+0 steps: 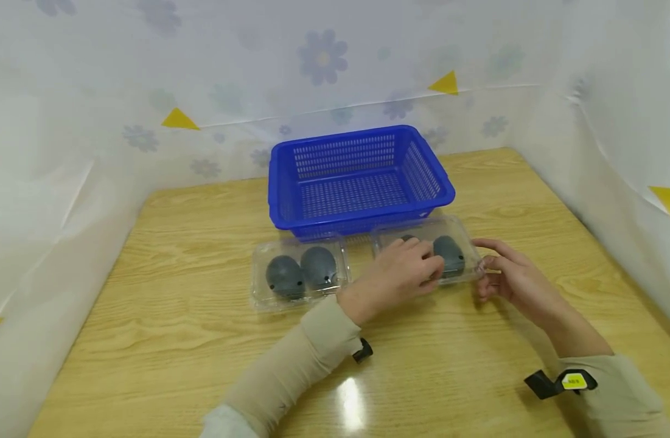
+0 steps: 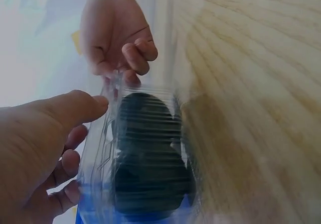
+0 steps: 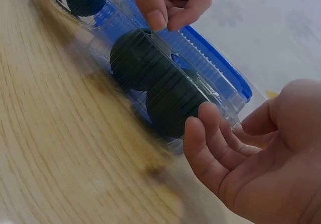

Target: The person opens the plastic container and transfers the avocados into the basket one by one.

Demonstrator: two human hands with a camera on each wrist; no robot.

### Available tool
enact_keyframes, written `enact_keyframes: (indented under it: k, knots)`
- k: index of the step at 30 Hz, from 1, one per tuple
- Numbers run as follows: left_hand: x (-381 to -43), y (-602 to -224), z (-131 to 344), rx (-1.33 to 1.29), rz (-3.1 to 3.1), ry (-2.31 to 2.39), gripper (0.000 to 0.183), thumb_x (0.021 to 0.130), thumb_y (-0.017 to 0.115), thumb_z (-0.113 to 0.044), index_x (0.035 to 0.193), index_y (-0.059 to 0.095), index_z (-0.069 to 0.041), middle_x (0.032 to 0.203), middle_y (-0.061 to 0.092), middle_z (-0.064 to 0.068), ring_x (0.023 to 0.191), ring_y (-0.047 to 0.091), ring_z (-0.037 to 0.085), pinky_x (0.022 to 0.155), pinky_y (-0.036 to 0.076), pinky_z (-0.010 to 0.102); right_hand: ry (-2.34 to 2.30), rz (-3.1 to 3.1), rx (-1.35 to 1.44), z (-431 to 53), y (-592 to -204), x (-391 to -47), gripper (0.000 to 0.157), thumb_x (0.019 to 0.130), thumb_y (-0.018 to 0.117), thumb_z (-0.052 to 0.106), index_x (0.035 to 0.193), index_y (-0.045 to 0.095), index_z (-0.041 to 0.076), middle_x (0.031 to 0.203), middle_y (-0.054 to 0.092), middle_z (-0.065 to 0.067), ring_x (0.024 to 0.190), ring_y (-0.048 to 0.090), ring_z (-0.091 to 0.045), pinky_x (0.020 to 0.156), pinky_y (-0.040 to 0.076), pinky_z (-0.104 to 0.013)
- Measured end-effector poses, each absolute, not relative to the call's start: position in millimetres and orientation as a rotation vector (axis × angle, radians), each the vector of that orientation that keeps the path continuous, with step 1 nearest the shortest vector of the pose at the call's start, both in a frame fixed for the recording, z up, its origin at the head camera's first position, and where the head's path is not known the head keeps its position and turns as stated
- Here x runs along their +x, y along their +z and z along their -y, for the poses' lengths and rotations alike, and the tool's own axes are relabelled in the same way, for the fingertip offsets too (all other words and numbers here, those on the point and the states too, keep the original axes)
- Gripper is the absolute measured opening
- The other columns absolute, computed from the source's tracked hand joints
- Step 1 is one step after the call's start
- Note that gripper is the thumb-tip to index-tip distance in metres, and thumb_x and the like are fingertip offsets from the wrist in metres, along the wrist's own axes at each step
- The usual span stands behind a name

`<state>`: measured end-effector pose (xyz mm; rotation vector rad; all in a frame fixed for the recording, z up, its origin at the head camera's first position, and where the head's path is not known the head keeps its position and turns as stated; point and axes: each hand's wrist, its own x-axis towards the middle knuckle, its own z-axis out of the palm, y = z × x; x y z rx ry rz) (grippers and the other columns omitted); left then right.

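Note:
My left hand (image 1: 397,271) is over the right-hand clear plastic clamshell box (image 1: 419,231), its thumb and fingers at the lid's edge. At that box's right end, my right hand (image 1: 515,283) pinches the rim between thumb and fingers. Inside lie two dark, egg-shaped things like avocados (image 3: 173,101); in the head view my left hand partly covers one. To the left, a second clear clamshell box (image 1: 260,298) rests on the table and holds two more such dark ovals (image 1: 318,267).
A blue slotted plastic basket (image 1: 362,213) stands just behind both boxes, with nothing inside it. Wood-grain table (image 1: 176,340) lies beneath everything. White flower-patterned sheeting (image 1: 230,73) with yellow triangles surrounds the table at the back and sides.

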<state>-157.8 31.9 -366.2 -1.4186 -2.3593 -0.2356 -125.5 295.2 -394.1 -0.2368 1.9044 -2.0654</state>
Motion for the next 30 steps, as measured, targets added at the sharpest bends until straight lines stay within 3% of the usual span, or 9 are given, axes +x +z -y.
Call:
enact_keyframes:
  k: [7, 10, 19, 25, 30]
  knots:
    - [-152, -376, -43, -1.307, 2.225, -0.111, 0.024, 0.099, 0.048, -0.019, 0.083, 0.065, -0.024, 0.086, 0.057, -0.007, 0.079, 0.057, 0.011, 0.063, 0.039, 0.027, -2.097, -1.857, -0.291, -296, -399, -125, 0.04, 0.109, 0.035, 0.014, 0.148, 0.032, 0.01, 0.089, 0.062, 0.002, 0.07, 0.063, -0.01, 0.061, 0.059, -0.028]
    - [-149, -379, -46, -1.25, 2.168, -0.019, 0.029, 0.102, 0.046, -0.018, 0.087, 0.069, -0.026, 0.09, 0.061, -0.007, 0.079, 0.061, 0.011, 0.062, 0.04, 0.027, -2.118, -1.822, -0.31, -299, -401, -125, 0.044, 0.108, 0.032, 0.01, 0.152, 0.028, 0.009, 0.092, 0.062, 0.001, 0.072, 0.064, -0.011, 0.064, 0.059, -0.028]
    - [-142, -382, -51, -1.182, 2.129, 0.099, 0.037, 0.106, 0.042, -0.014, 0.086, 0.07, -0.027, 0.088, 0.062, -0.007, 0.068, 0.056, 0.008, 0.058, 0.032, 0.024, -2.181, -1.678, -0.36, -303, -408, -122, 0.05, 0.106, 0.034, 0.002, 0.155, 0.026, 0.01, 0.098, 0.062, -0.001, 0.077, 0.064, -0.012, 0.067, 0.059, -0.028]
    - [-143, -379, -52, -1.203, 2.157, 0.123, 0.037, 0.106, 0.042, -0.012, 0.089, 0.071, -0.028, 0.092, 0.063, -0.009, 0.074, 0.059, 0.007, 0.058, 0.039, 0.023, -2.258, -1.564, -0.361, -305, -412, -121, 0.047, 0.107, 0.034, 0.003, 0.153, 0.028, 0.009, 0.101, 0.065, -0.003, 0.08, 0.066, -0.013, 0.071, 0.06, -0.027]
    - [-141, -380, -53, -1.138, 2.098, 0.108, 0.043, 0.105, 0.04, -0.008, 0.078, 0.067, -0.027, 0.084, 0.061, -0.008, 0.061, 0.052, 0.006, 0.052, 0.034, 0.023, -2.289, -1.515, -0.378, -305, -415, -119, 0.048, 0.105, 0.034, -0.001, 0.152, 0.026, 0.006, 0.101, 0.066, -0.005, 0.08, 0.065, -0.015, 0.07, 0.06, -0.029]
